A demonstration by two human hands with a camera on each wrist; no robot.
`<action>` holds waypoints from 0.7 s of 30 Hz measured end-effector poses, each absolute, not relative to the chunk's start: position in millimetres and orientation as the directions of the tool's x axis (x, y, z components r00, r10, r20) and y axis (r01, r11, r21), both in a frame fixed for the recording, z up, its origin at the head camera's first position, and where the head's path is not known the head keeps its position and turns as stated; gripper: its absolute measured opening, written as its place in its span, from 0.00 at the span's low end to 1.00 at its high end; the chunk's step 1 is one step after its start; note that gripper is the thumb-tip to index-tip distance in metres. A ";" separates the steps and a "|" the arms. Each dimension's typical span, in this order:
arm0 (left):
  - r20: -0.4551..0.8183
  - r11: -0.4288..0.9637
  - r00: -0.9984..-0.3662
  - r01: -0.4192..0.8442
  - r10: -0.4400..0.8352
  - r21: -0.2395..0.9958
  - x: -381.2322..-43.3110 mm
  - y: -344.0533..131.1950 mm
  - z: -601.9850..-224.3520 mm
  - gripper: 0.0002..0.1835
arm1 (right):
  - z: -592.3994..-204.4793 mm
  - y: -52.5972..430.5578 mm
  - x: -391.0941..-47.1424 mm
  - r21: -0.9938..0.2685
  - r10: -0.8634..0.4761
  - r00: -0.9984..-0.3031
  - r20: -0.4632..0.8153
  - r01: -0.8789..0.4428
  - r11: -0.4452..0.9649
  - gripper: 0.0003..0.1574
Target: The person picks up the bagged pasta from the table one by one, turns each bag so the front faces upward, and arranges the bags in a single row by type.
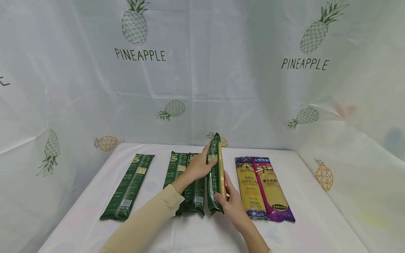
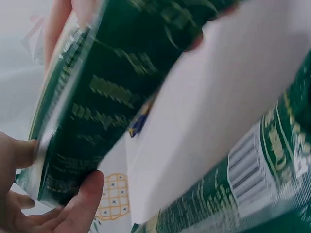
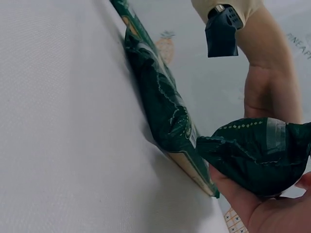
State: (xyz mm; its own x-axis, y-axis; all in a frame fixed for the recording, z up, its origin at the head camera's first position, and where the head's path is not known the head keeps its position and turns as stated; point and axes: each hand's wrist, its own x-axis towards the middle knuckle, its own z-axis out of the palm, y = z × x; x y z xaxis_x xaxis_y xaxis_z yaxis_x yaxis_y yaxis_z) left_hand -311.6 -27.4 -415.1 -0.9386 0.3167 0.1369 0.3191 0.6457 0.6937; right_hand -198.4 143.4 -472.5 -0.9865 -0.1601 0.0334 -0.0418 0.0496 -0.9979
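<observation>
A green spaghetti pack (image 1: 213, 175) is tilted up on its side between both hands, its yellow pasta showing along the right edge. My left hand (image 1: 199, 166) grips it near the upper end, and my right hand (image 1: 232, 202) holds it near the lower end. In the left wrist view, the left fingers and thumb pinch the far end of the spaghetti pack (image 2: 112, 92). The right wrist view shows its crimped end over the right palm (image 3: 257, 213). Just left of it, two more green packs (image 1: 198, 191) lie side by side, partly hidden by the left arm.
Another green pack (image 1: 128, 188) lies alone at the left of the white-covered table (image 1: 202, 239). To the right sit a yellow-and-blue pasta pack (image 1: 251, 189) and a purple-and-pink one (image 1: 273, 191), touching. Behind the table hangs a pineapple-print cloth (image 1: 221, 88).
</observation>
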 end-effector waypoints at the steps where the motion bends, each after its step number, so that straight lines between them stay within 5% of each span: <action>1: 0.140 0.637 -0.938 0.320 0.317 0.701 -311.3 -27.4 -415.4 0.42 | -472.6 142.9 -198.5 -0.997 -0.156 -0.987 0.038 -0.047 0.058 0.57; 14: 0.149 0.481 -0.949 0.272 0.279 0.834 -313.8 -25.1 -426.5 0.41 | -466.0 141.8 -197.4 -0.990 -0.132 -0.991 0.029 -0.047 0.132 0.57; 21: 0.122 0.389 -0.961 0.215 0.250 0.896 -310.5 -25.9 -423.8 0.37 | -464.2 148.4 -197.9 -0.994 -0.174 -0.982 -0.072 0.056 0.095 0.52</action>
